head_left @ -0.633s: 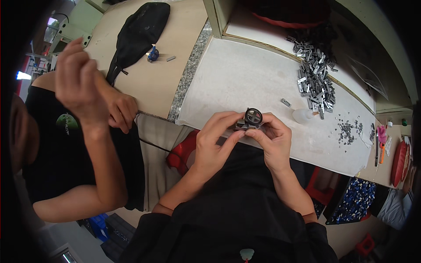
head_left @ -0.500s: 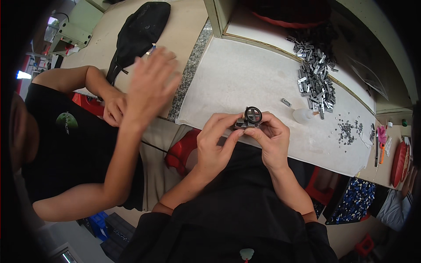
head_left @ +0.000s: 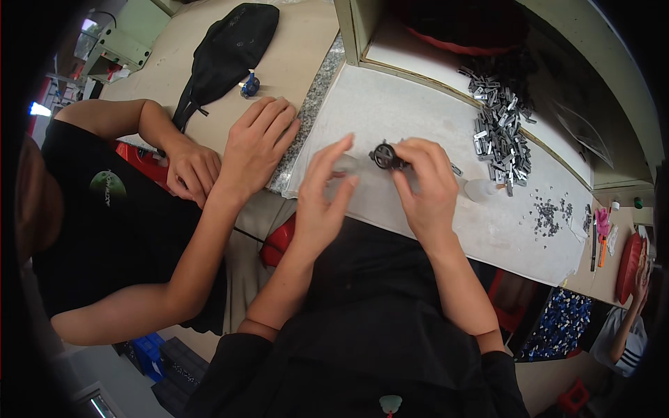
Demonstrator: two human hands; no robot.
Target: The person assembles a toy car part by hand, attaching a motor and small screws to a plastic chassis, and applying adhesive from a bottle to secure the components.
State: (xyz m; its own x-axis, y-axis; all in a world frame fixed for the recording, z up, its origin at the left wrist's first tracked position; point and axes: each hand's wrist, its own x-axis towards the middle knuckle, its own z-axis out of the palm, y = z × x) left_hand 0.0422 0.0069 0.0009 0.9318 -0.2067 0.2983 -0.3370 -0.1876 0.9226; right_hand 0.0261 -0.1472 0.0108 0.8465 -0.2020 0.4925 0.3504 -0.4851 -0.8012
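Note:
My right hand (head_left: 426, 187) is closed on a small black part with a round, spoked ring (head_left: 383, 157), held up over the white-covered bench top (head_left: 390, 209). My left hand (head_left: 322, 198) is just left of it, not touching it; its fingers and thumb are apart, and the fingertips are slightly blurred. Beyond my right hand lies a single small grey metal piece (head_left: 456, 169). A whitish translucent bottle (head_left: 481, 189) lies to the right of that hand.
A heap of grey metal pieces (head_left: 503, 139) spreads at the back right. Tiny dark bits (head_left: 548, 217) lie scattered nearer. At left, a co-worker's hand (head_left: 261, 143) rests by the granite edge (head_left: 322, 76), near a black bag (head_left: 233, 52) and a small blue item (head_left: 249, 86).
My left hand has let go of the black part and moved left. My right hand keeps the part, now turned and slightly farther left and up. The co-worker's raised hand has come down.

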